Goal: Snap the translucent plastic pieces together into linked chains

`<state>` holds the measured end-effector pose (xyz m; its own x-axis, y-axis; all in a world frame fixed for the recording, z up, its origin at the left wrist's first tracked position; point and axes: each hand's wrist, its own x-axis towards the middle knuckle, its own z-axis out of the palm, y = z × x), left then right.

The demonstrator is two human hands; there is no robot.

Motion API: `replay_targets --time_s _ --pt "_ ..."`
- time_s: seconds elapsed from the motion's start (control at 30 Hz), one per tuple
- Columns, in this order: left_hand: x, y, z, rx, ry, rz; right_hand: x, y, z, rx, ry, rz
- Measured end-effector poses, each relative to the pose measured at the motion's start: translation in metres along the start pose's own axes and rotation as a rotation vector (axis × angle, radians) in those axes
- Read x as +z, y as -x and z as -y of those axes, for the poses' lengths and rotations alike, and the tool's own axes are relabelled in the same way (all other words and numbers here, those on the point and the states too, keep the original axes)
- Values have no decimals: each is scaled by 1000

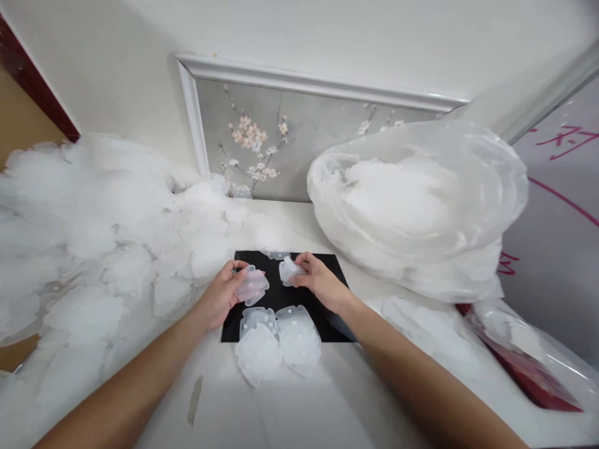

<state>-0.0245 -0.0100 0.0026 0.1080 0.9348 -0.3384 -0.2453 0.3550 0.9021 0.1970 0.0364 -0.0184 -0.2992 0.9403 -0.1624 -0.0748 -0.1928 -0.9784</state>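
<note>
My left hand [223, 293] pinches a translucent white plastic piece [253, 286] with a scalloped edge and small round dots. Between the thumb and fingers of my right hand [318, 280] is a similar small translucent piece [289, 272], partly covered by the fingers. Both hands are above a black mat [327, 321] on the white table. Two small groups of the same pieces, a left one [259, 352] and a right one [298, 337], overlap the mat's near edge. One more piece [277, 255] lies at its far edge.
A large heap of translucent pieces [107, 206] covers the left side. At the back right stands an open clear plastic bag [412, 206] full of white pieces. Farther right lies a red item in clear plastic [533, 368]. A framed flower picture [290, 137] leans at the wall.
</note>
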Motion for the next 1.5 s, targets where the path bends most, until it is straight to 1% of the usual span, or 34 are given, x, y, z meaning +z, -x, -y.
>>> replay_targets --time_s 0.07,0.13,0.3,0.47,0.63,0.87,1.2,1.5 --pt "-1 -3 -1 -52 98 24 -3 10 -1 40 -68 26" --pt "-3 -5 -4 -101 167 28 -6 14 -2 50 -120 45" --pt "-6 -7 -10 -159 246 74 -13 9 -5 61 -278 106" --pt "-3 -7 -14 -185 261 43 -18 5 -8 103 -389 128" --pt "-2 -8 -16 -195 258 36 -20 5 -9 118 -419 117" --pt "-6 -9 -13 -185 283 80 -20 6 -9 109 -418 123" --pt "-6 -8 -12 -164 285 82 -21 6 -9 96 -445 144" --pt "-7 -9 -11 -171 296 94 -21 5 -13 108 -460 129"
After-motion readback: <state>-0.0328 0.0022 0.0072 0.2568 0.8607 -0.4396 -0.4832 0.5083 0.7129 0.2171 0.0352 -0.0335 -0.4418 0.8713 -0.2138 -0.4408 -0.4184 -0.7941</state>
